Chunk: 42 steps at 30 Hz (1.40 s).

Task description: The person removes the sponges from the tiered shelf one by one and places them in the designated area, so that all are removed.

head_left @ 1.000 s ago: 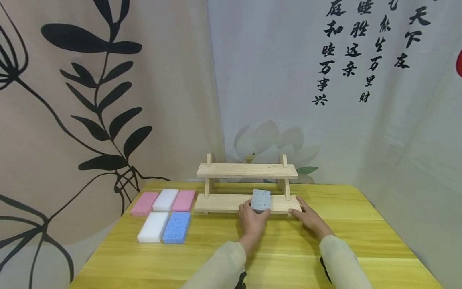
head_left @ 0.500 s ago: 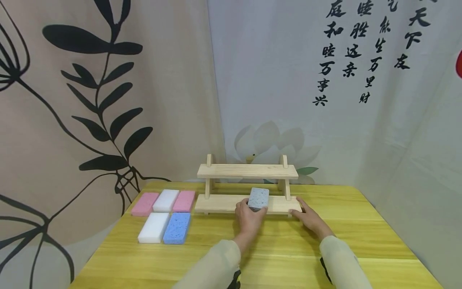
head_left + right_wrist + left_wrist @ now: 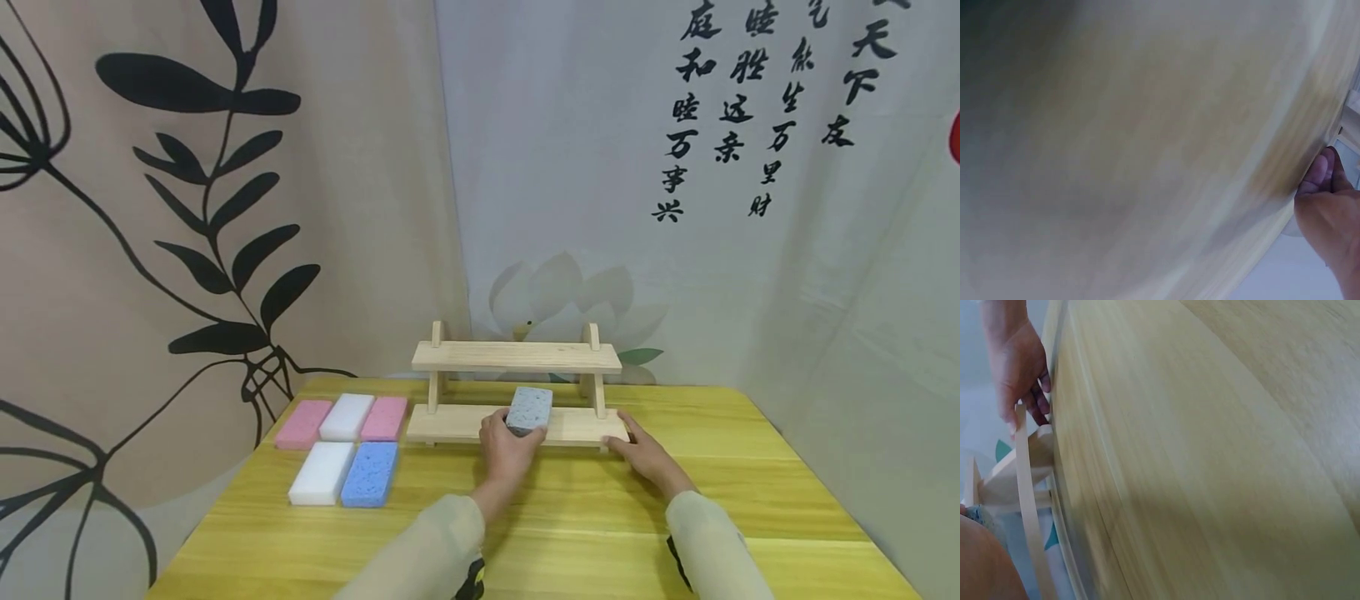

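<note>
My left hand (image 3: 504, 454) grips a grey speckled sponge (image 3: 531, 407) by its lower part, thumb on the right and fingers on the left. The sponge leans back over the lower board of a two-tier wooden rack (image 3: 450, 423). At the right end of that lower board, my right hand (image 3: 643, 457) pinches the wood between thumb and fingers. The left wrist view shows the right hand (image 3: 1019, 369) astride the board's end, with the left hand (image 3: 985, 562) and part of the sponge (image 3: 979, 515) at lower left. Only the right hand (image 3: 1329, 206) shows clearly in the right wrist view.
Left of the rack on the wooden table (image 3: 600, 533) lie two pink sponges (image 3: 303, 424), two white sponges (image 3: 322, 473) and a blue sponge (image 3: 370, 474). The rack's upper board (image 3: 517, 357) overhangs behind. A printed curtain (image 3: 360, 208) hangs close behind the table.
My left hand has moved the grey sponge a little to the left along the lower board, and the sponge has tilted slightly. The right hand has stayed at the board's end.
</note>
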Motion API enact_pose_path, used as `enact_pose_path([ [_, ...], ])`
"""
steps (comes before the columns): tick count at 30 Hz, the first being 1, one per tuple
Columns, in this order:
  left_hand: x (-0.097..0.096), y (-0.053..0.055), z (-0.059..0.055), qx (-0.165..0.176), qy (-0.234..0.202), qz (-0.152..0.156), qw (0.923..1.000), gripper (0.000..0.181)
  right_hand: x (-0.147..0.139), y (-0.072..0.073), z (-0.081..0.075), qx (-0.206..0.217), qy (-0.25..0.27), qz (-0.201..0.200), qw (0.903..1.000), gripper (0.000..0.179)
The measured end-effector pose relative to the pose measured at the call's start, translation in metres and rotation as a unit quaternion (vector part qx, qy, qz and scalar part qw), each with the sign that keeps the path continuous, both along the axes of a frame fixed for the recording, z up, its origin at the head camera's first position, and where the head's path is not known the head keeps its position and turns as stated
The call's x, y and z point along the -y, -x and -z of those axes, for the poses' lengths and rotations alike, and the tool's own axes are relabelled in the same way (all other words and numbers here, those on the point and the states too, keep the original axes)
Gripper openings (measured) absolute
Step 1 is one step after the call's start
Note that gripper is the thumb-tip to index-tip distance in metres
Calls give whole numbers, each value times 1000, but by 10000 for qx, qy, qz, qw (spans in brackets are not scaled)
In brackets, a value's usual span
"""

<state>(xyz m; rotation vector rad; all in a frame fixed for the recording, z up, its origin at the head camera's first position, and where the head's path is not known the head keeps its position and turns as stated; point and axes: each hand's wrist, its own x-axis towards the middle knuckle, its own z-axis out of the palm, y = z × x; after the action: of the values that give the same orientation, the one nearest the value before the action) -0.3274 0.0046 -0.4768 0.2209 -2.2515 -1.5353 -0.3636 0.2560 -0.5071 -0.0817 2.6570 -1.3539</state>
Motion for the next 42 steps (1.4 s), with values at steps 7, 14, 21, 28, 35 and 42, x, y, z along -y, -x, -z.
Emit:
enact_pose_path([
  [7,5,-2,-4,33,-95,93,9999,67,0,-2,0,-49,-26,-11,10000,91],
  [14,11,-1,-3,10,-103,189,9998,67,0,-2,1,-12,19,-22,10000,91],
  [21,19,-4,-5,61,-236,302,9992,69,0,-4,0,-11,96,-6,10000,91],
  [28,29,-6,-9,121,-293,485,9983,70,-2,-2,3,-45,54,17,10000,92],
  [35,43,-7,-10,64,-155,492,9986,71,0,0,3,-22,62,61,10000,90],
  [42,62,-9,-12,-70,-182,530,9984,68,1,-1,3,-43,24,66,10000,90],
])
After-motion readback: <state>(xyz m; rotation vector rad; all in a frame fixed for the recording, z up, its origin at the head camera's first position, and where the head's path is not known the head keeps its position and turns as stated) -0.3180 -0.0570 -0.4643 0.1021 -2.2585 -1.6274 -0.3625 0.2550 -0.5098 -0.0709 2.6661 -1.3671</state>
